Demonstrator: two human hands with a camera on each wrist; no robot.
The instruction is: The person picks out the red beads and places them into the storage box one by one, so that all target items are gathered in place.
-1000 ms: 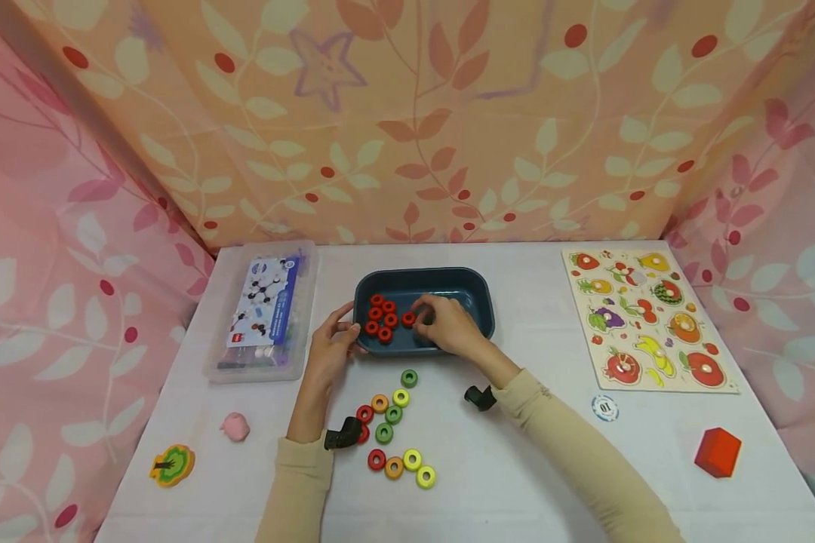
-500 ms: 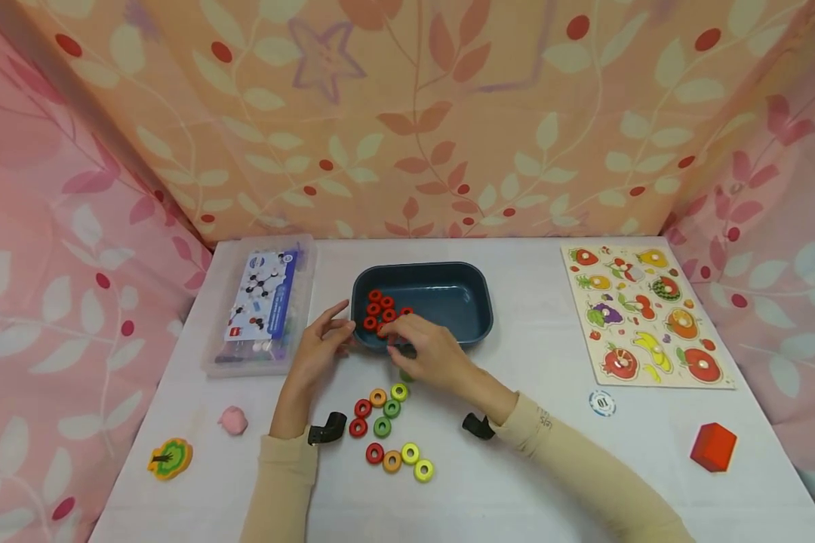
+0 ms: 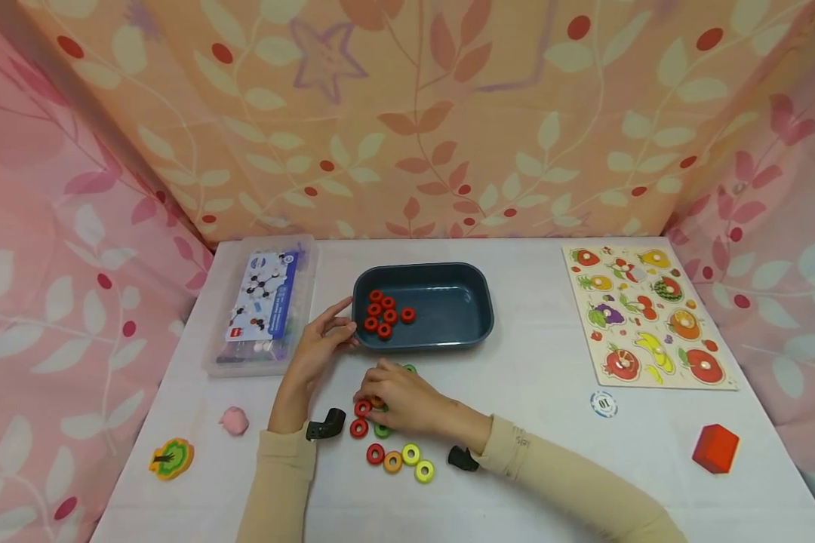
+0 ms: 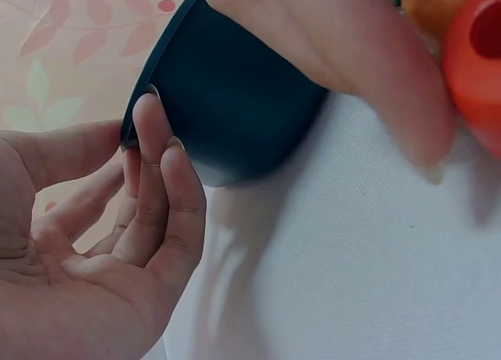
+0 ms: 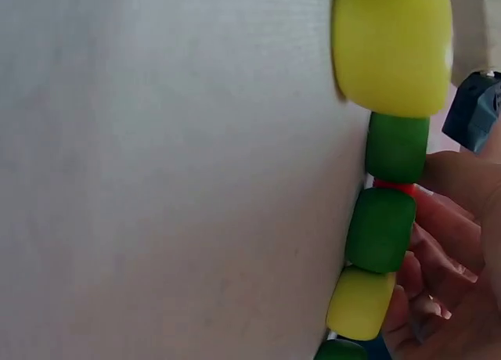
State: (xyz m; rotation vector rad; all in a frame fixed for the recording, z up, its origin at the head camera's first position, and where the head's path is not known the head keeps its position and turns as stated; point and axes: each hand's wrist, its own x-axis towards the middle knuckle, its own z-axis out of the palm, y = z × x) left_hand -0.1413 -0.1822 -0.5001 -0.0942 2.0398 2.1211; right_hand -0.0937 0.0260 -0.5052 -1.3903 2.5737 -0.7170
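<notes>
My left hand [image 3: 318, 348] pinches the near-left rim of a dark blue tray [image 3: 448, 302]; thumb and fingers meet at that rim in the left wrist view. Inside the tray's left part lie several red rings [image 3: 390, 316]. My right hand [image 3: 404, 396] is low over the rings on the cloth, thumb and index finger around a red ring [image 3: 363, 408]; I cannot tell whether they grip it. An orange ring [image 3: 376, 401] and a green ring [image 3: 382, 431] are partly under this hand. In the right wrist view, green rings [image 5: 381, 230] and yellow rings [image 5: 391, 55] stand beside its fingers.
Nearer me lie another red ring [image 3: 375, 453], an orange one and two yellow rings [image 3: 410, 453]. A clear plastic case [image 3: 261, 302] is at left, above a pink toy [image 3: 234, 421] and a tree-shaped piece [image 3: 172, 458]. Right: fruit puzzle board [image 3: 648, 317], chip [image 3: 604, 404], red block [image 3: 716, 449].
My right hand has left the tray and come down toward me onto the loose rings. One red ring stays in the tray apart from the cluster. The left hand stays at the tray's rim.
</notes>
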